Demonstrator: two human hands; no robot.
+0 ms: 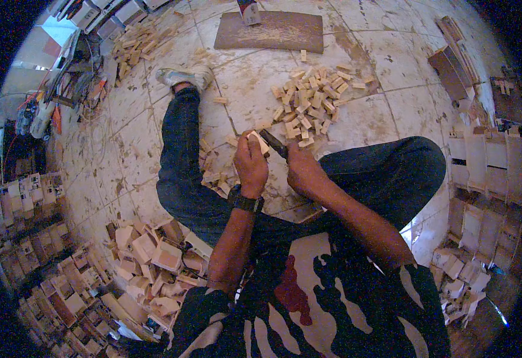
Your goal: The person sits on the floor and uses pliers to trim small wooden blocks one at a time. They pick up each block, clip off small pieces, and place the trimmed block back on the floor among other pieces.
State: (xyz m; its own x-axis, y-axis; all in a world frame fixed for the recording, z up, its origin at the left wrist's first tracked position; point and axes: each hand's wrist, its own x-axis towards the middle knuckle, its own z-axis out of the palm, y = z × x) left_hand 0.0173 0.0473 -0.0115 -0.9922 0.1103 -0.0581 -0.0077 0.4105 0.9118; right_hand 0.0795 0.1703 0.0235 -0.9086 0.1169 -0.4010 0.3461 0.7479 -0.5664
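My left hand (251,164), with a dark watch on its wrist, grips a small pale wooden block (258,142) between thumb and fingers. In my right hand (304,170) is a dark, flat, bar-like tool (274,145); its exact kind does not show. The tool's far end touches or nearly touches the block. Just beyond my hands a heap of similar small wooden blocks (310,101) lies on the floor. More loose blocks (218,180) lie between my left leg and left hand, partly hidden.
I sit on a dusty tiled floor (404,107). A brown board (290,33) lies ahead. Larger wood offcuts (156,256) are piled at my left, and stacked wooden pieces (479,161) stand at right. Another block pile (135,49) sits far left, near cables and tools (41,119).
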